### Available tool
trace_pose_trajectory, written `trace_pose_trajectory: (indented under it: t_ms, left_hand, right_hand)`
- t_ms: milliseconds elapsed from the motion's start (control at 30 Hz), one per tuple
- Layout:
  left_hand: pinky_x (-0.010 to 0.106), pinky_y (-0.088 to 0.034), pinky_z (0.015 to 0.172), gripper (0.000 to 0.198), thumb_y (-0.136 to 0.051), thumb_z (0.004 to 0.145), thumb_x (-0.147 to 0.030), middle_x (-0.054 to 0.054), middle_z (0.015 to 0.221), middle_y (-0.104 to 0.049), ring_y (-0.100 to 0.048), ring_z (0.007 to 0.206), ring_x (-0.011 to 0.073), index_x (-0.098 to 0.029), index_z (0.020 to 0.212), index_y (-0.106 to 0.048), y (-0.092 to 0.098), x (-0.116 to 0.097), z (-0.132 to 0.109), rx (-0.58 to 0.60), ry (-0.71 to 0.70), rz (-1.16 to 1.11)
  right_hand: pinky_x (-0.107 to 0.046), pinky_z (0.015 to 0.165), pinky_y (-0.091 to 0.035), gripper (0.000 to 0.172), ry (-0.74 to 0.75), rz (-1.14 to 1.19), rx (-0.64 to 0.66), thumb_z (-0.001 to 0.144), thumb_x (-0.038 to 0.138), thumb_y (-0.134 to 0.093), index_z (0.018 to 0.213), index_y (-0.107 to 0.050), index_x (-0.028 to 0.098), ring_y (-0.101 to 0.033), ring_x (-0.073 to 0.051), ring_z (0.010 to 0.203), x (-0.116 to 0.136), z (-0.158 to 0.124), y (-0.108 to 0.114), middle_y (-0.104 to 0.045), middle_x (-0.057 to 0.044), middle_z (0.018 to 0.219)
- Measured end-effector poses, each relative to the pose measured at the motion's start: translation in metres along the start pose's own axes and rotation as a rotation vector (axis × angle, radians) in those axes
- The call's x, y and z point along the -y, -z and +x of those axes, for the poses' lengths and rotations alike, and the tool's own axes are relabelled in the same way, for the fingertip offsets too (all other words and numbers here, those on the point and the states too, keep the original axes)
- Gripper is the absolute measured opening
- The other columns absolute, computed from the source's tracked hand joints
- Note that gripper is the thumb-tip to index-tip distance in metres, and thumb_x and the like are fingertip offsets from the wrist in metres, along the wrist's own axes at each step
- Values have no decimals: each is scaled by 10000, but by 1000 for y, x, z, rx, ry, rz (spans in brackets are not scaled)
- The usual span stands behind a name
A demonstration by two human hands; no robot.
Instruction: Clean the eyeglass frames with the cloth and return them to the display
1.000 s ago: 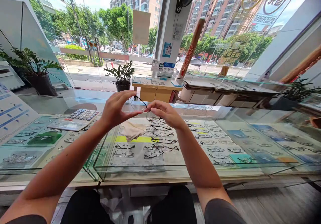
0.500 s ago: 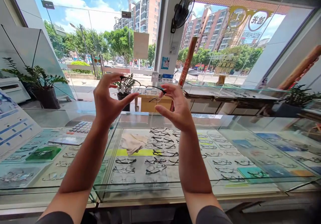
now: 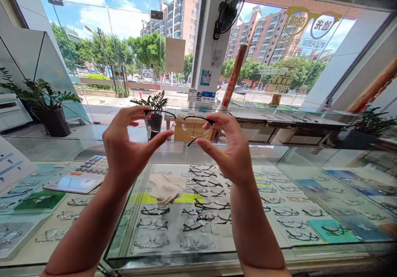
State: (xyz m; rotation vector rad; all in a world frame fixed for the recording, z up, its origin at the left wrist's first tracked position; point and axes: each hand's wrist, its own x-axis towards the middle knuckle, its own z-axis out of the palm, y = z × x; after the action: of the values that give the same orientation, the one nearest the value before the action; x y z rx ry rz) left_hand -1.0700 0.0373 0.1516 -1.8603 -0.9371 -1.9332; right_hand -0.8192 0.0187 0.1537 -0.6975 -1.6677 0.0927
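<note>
two bare hands hold up a pair of glasses (image 3: 182, 125) at chest height above a glass counter (image 3: 279, 153). the left hand (image 3: 125, 153) pinches the left end of the frame between forefinger and thumb; the right hand (image 3: 231, 149) pinches the right end the same way, its other fingers curled. the glasses have a thin dark rim, clear rounded lenses and one slim temple hanging down near the right thumb. they touch nothing but the fingers and hang over the counter's far edge. the counter is a long showcase with a smooth, reflective glass top; under it lie rows of thin wire and dark frames (image 3: 201, 194) on pale trays, with a yellow-green strip and teal cards among them. a crumpled cream cloth (image 3: 166, 188) lies in the case near the middle. toward the left edge sit a grey calculator (image 3: 93, 165) and a flat shiny tablet-like slab (image 3: 72, 184). a small potted plant (image 3: 154, 111) stands beyond the far edge, a bigger one (image 3: 46, 103) at the far left. the room is a bright shop with floor-to-ceiling windows, a black wall fan (image 3: 228, 10) on a white pillar, trees and tall pinkish buildings outside. a yellow glasses-shaped window sign (image 3: 310, 22) carries chinese characters seen in reverse, too hard to read.
</note>
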Motion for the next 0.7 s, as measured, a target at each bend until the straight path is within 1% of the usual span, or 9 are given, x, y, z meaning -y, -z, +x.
trace_pose_trajectory:
  t_ms: [133,267,400,500,567,633,700]
  left_hand:
    - [508,-676,911,615,-947,814,-659,29,1159,-825,-814,1040,287,-316,1273,-722,5,0,2,55,45,-20]
    - [494,-677,912,636,-934,823,-673,35,1184,-825,-813,1062,287,-314,1300,-718,6,3,2,100,72,-45]
    - [489,-675,914,635,-935,822,-673,31,1198,-813,-799,1079,286,-327,1305,-710,6,4,3,89,69,-52]
    - [504,-667,915,589,-928,843,-648,44,1231,-783,-764,1127,294,-338,1295,-715,3,3,3,75,47,-31]
    - [509,-662,907,553,-917,868,-623,54,1241,-758,-743,1141,297,-344,1301,-715,1,1,3,64,44,-22]
    - [498,-661,894,542,-910,883,-606,59,1229,-736,-734,1128,292,-344,1315,-712,-4,1,2,51,54,-23]
    - [469,-659,877,550,-914,880,-601,58,1205,-722,-733,1097,280,-332,1316,-712,-9,2,0,25,57,-28]
  right_hand:
    - [-505,1115,-574,442,-44,69,-3,943,447,-849,1337,-679,340,-707,-271,1171,-2,-1,-4,-733,-46,1244]
    - [-509,1109,-582,425,-42,91,-21,941,419,-823,1330,-667,344,-697,-278,1177,-2,-3,-6,-713,-53,1285]
    - [-512,1087,-598,451,-62,98,-45,951,406,-803,1370,-646,355,-694,-280,1180,-3,-5,-12,-706,-60,1305]
    - [-528,1128,-581,470,-77,101,-72,956,395,-799,1396,-640,351,-689,-287,1234,-3,-4,-17,-711,-66,1311]
    - [-541,1164,-565,474,-82,96,-93,957,395,-799,1402,-638,354,-679,-294,1295,-4,-4,-19,-700,-68,1376]
    - [-546,1183,-560,477,-86,103,-108,956,395,-805,1401,-637,362,-669,-298,1346,-5,-3,-21,-686,-64,1432]
    - [-541,1187,-563,494,-98,120,-118,958,392,-806,1418,-627,364,-669,-296,1368,-7,-2,-22,-689,-65,1432]
